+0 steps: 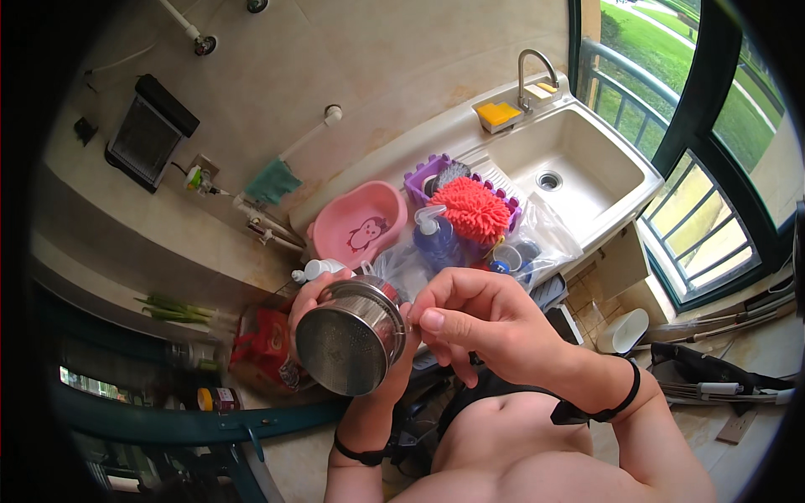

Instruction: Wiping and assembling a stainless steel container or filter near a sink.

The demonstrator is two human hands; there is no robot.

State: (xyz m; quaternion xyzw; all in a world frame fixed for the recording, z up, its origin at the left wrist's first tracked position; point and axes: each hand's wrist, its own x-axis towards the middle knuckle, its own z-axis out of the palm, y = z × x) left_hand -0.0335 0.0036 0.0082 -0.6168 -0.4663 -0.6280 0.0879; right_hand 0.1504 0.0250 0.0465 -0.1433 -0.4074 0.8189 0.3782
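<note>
My left hand (393, 379) is wrapped round a round metal strainer (348, 348), its fingers showing past the far left side. The strainer is tilted, with its fine-holed base facing up toward me and a shiny stepped rim behind. Close against the strainer's right edge, my right hand (486, 323) has its thumb and forefinger pinched together; what lies between them, if anything, is too small to make out. The other right fingers are curled. Beyond the hands stand a blue pump bottle (438, 243) and a pink basin (359, 226) with a penguin picture.
A white sink (579, 163) with a curved tap (537, 75) is at the far right. Beside it are a purple basket (426, 176), a red chenille mitt (471, 208), a yellow sponge (498, 112) and clear plastic bags (549, 230). A red bag (267, 344) sits left.
</note>
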